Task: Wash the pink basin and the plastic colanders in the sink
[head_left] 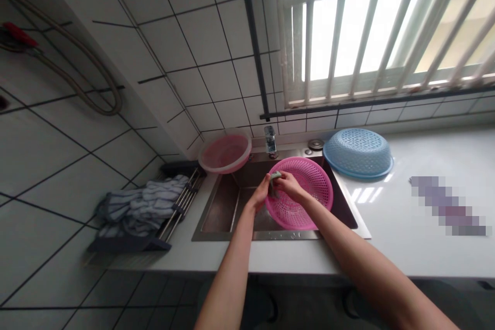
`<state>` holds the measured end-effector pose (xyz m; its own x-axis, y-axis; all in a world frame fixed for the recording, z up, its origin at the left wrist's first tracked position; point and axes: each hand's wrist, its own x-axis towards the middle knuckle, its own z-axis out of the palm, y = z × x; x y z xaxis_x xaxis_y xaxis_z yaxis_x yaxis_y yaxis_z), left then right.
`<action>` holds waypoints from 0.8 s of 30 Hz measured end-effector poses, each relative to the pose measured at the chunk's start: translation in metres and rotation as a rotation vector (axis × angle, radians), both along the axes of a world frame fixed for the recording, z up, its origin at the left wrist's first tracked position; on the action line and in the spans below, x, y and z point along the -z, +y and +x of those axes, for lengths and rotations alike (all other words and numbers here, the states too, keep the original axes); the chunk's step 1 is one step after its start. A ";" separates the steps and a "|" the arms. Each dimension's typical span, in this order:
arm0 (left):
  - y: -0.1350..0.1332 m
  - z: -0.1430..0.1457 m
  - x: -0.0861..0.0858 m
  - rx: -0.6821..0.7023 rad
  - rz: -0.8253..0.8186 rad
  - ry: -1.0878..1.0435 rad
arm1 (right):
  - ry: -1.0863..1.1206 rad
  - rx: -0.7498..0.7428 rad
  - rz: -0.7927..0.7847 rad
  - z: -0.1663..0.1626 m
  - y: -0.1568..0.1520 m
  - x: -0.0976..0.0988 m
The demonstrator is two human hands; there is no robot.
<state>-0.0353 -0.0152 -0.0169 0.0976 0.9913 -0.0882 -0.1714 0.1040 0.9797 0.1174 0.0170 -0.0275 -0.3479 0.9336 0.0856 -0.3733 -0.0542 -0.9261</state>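
A pink perforated plastic basket (pixel 309 185) is tilted over the steel sink (pixel 220 206). My left hand (pixel 260 193) grips the basket's left rim, fingers closed on it. My right hand (pixel 288 185) is closed on a small grey-green scrubbing pad (pixel 274 179) and presses it against the inside of the basket near the rim. Both hands meet at the basket's left edge, above the sink bowl.
A pink basin (pixel 225 152) leans at the sink's back left corner, beside the tap (pixel 270 140). A blue perforated basket (pixel 358 153) lies upside down on the white counter (pixel 406 227). A striped cloth (pixel 143 206) lies on a rack left of the sink. Barred window behind.
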 end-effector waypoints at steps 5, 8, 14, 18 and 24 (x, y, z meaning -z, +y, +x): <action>-0.005 0.009 -0.010 0.073 -0.003 -0.069 | 0.001 0.490 -0.006 0.027 0.022 -0.007; -0.003 0.008 -0.008 0.076 0.008 -0.095 | -0.114 0.460 0.123 0.025 0.020 -0.006; 0.002 -0.005 0.002 -0.012 -0.043 -0.040 | -0.431 -0.320 0.277 0.002 -0.004 0.008; 0.003 -0.004 0.002 0.005 0.014 -0.016 | -0.460 -0.253 0.278 0.003 -0.003 0.008; 0.003 0.003 0.003 0.120 0.056 -0.078 | -0.558 0.559 0.320 0.016 0.013 -0.005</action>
<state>-0.0323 -0.0119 -0.0194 0.2197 0.9754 -0.0208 -0.2365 0.0740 0.9688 0.1332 0.0297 -0.0228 0.0876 0.9406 0.3281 0.2482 0.2984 -0.9216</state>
